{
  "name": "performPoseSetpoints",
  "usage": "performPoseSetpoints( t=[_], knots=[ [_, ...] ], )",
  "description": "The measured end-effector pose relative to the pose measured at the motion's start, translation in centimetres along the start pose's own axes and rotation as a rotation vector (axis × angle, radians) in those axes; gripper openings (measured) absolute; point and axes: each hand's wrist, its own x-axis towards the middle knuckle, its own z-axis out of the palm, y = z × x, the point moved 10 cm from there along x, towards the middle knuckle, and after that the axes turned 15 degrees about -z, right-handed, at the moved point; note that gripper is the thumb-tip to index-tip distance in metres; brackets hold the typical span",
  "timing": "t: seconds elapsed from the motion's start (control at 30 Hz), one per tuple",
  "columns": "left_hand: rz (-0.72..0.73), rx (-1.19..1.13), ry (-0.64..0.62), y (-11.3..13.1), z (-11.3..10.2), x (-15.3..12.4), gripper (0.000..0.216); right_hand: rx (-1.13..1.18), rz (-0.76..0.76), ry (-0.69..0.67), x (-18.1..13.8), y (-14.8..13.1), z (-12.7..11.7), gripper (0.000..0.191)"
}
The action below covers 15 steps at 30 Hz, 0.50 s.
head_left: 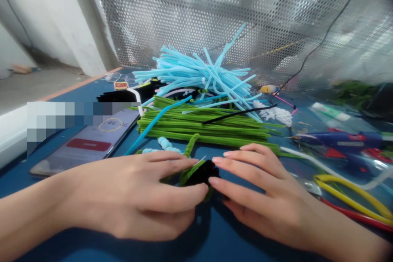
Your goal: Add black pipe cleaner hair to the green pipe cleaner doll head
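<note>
"Fingers of the left hand (pixel 135 196), are they gripping?"
"Yes, bent and slightly parted around the fuzzy black-and-green piece (pixel 201 174), toward the tabletop's (pixel 196 247) near edge."
"And the right hand (pixel 273 200)?"
"Fingers loosely spread, tips at the piece's black side; I cannot tell whether they grip."
"Beyond?"
"Green stems (pixel 211 127), then light-blue stems (pixel 196 71) toward the far edge."
</note>
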Motion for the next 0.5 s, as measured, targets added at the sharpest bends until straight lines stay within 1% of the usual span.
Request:
performPoseSetpoints(
  t=[0.07, 0.23, 0.37, 0.47, 0.5],
  knots=[
    [0.057, 0.023, -0.017, 0.44, -0.04, -0.2, 0.022, 0.002, 0.008, 0.004, 0.03, 0.03, -0.02, 0.036],
    [0.051, 0.032, -0.064, 0.38, 0.24, -0.22, 0.024, 0.006, 0.012, 0.025, 0.08, 0.01, -0.17, 0.037],
    [0.034, 0.035, -0.027, 0.28, 0.19, -0.24, 0.024, 0.053, 0.054, 0.039, 0.06, 0.5, -0.08, 0.034],
    [0.056, 0.053, -0.018, 0.57, 0.38, -0.47, 0.023, 0.105, 0.099, 0.049, -0.17, 0.93, -0.02, 0.032],
    [0.029, 0.046, -0.003, 0.37, 0.28, -0.43, 0.022, 0.113, 0.108, 0.051, -0.28, 0.99, -0.03, 0.033]
  ],
)
